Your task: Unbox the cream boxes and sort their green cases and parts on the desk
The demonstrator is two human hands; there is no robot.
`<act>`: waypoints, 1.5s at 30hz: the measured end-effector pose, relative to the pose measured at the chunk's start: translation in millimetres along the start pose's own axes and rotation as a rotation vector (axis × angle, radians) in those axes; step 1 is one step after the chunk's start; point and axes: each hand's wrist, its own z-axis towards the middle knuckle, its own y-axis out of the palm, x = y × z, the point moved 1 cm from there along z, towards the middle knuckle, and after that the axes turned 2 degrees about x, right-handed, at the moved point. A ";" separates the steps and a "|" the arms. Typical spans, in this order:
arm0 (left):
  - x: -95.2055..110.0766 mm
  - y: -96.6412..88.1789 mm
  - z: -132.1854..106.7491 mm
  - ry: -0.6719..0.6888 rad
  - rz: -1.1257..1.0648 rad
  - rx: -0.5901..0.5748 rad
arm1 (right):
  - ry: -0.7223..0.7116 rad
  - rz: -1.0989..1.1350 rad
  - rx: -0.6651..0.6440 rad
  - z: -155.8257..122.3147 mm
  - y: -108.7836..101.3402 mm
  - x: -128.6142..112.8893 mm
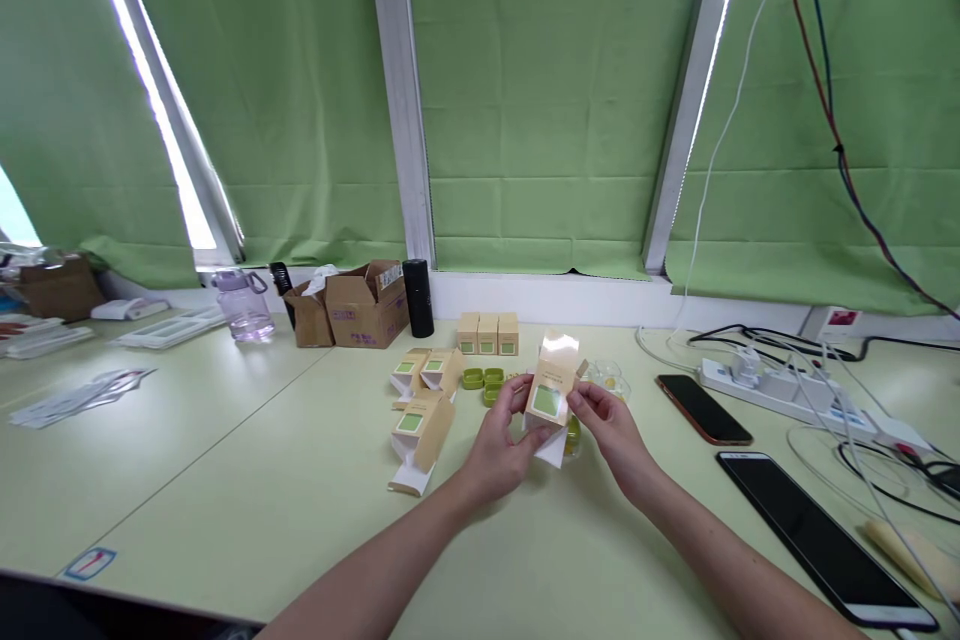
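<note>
Your bare forearms (390, 560) are running out of frame at the bottom. Your left hand (501, 448) is gripping a cream cardboard box (551, 390), fingers curling mostly out of sight behind it, thumb pressing low. Your right hand (611, 428) is pinching its right edge, thumb and forefinger nearly closed, other fingertips hard to make out. Box is tilting above the table (300, 520), glossy flap standing up top, white flap hanging below, print too small to read. It's partly hiding a green piece (573, 437); clear round plastic (606, 375) is peeking past your right hand. Three opened boxes (424, 425) with creased, white-lined flaps are sitting left, squarish green tubs (493, 380) beside them, three closed boxes (487, 333) lining up behind.
</note>
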 end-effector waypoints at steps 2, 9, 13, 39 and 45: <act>-0.9 0.9 -0.6 -0.026 -0.027 -0.003 | 0.010 -0.006 -0.022 -0.9 1.1 -1.0; -3.4 3.2 -2.3 -0.118 -0.100 -0.054 | 0.025 -0.052 0.029 -3.3 2.9 -2.8; -4.3 0.3 -1.9 -0.064 -0.114 -0.088 | 0.028 -0.069 0.056 -4.1 2.3 -5.9; -1.7 -10.6 10.2 -0.064 0.072 0.165 | 0.048 -0.013 0.083 -6.2 0.9 -3.0; -1.3 -17.9 13.2 0.093 0.143 0.297 | -0.156 -0.013 0.156 -2.6 -7.9 0.6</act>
